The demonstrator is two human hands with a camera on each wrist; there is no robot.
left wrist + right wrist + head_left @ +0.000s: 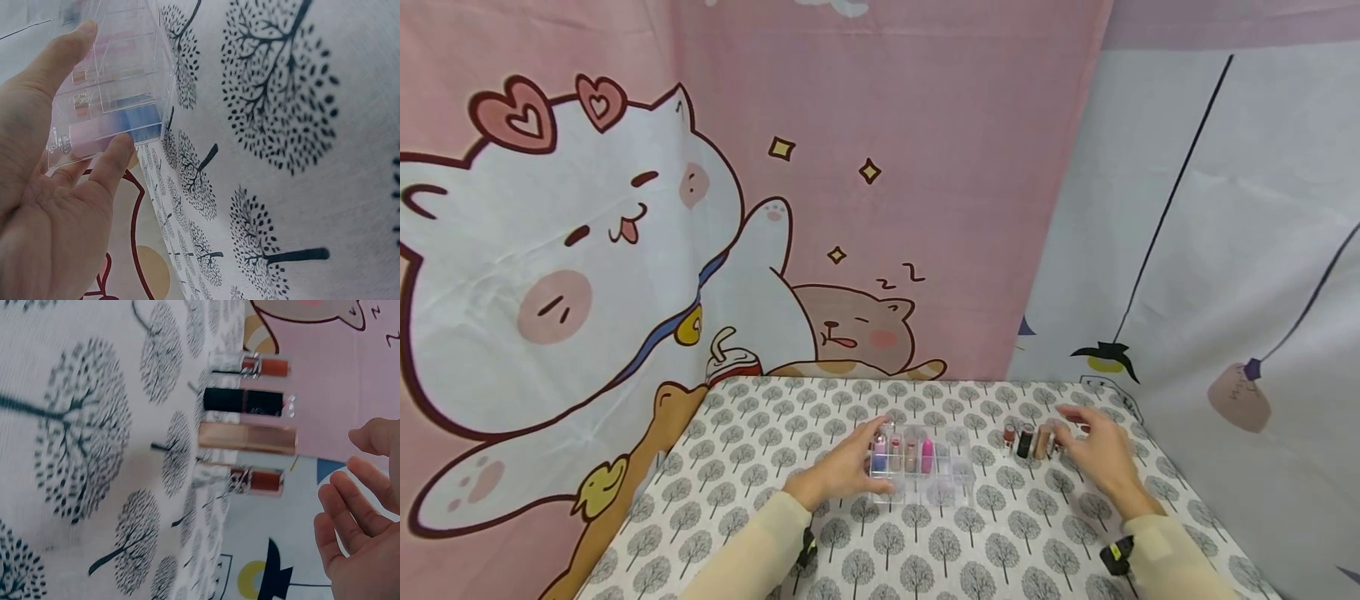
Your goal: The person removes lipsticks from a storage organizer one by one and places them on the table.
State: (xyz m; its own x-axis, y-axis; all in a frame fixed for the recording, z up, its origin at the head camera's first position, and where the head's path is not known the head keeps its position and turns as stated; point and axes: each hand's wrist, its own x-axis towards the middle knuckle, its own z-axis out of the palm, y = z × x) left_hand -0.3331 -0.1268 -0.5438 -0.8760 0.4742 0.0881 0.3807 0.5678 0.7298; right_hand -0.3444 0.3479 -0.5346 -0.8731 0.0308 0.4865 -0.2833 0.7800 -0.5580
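"How should one handle the clear, gridded plastic box [934, 492], lower centre in the head view?"

"Lightly, by its end — the left hand [844, 467] grips it there. The right hand [1099, 450] hovers, loose-fingered and empty, near the slim tan-gold tube [247, 438]; a mid-body pinch should spare its black neighbour [224, 401]."

"The box's look?"

"Transparent, glossy, magenta bullet-shaped piece [927, 457] inside."

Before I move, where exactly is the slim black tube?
In the head view, the slim black tube stands on the tree-print tablecloth, right of the clear plastic compartment box, between a reddish-and-clear tube and a shiny gold tube.
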